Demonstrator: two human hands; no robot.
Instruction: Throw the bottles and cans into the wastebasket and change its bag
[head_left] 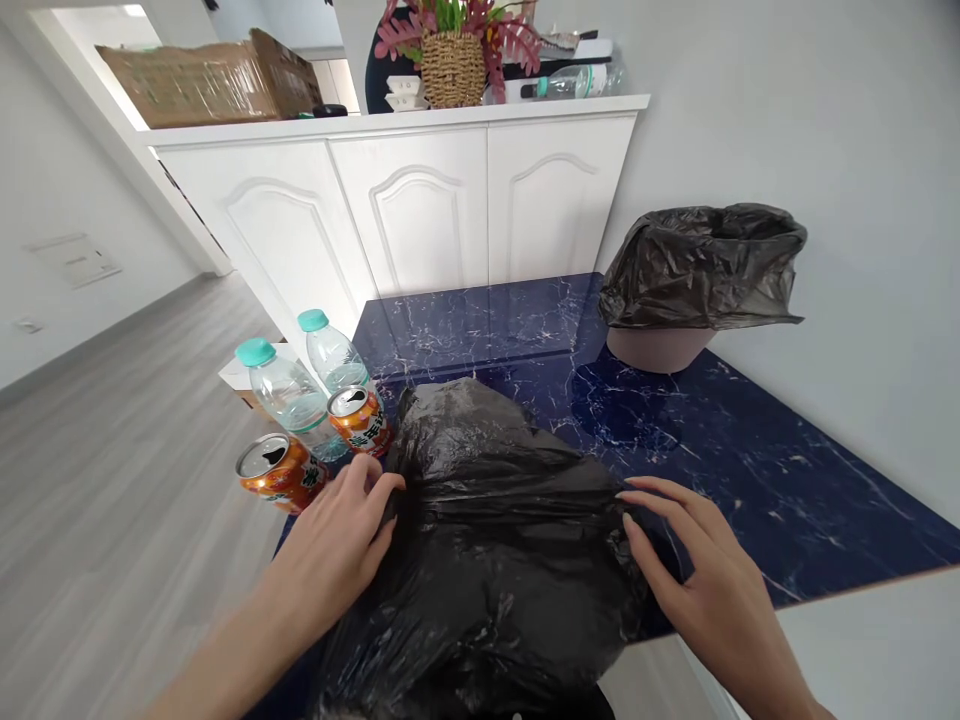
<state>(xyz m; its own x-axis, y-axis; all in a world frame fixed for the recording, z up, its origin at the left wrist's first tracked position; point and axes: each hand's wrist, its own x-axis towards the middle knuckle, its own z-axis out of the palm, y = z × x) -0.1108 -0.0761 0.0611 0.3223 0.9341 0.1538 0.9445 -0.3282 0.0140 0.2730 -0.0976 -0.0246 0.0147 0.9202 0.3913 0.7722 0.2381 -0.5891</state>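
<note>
A black plastic bag (517, 500) lies spread and crumpled over the near part of the dark blue marbled tabletop (487, 320), its lower end hanging past the near edge. At the bag's left edge, my left hand (345, 520) has its fingers curled around the plastic. My right hand (690, 560) is at the opposite edge with its fingers stretched and apart, the fingertips touching the plastic. Just beyond my left hand stand two orange drink cans, a nearer can (289, 480) and a farther can (361, 420), both with opened tops.
Behind the cans stand two clear bottles with teal caps, a nearer bottle (289, 395) and a farther bottle (335, 350). A bin (660, 348) lined with a black bag (705, 265) stands at the right by the wall. White cabinets (416, 220) close off the far side.
</note>
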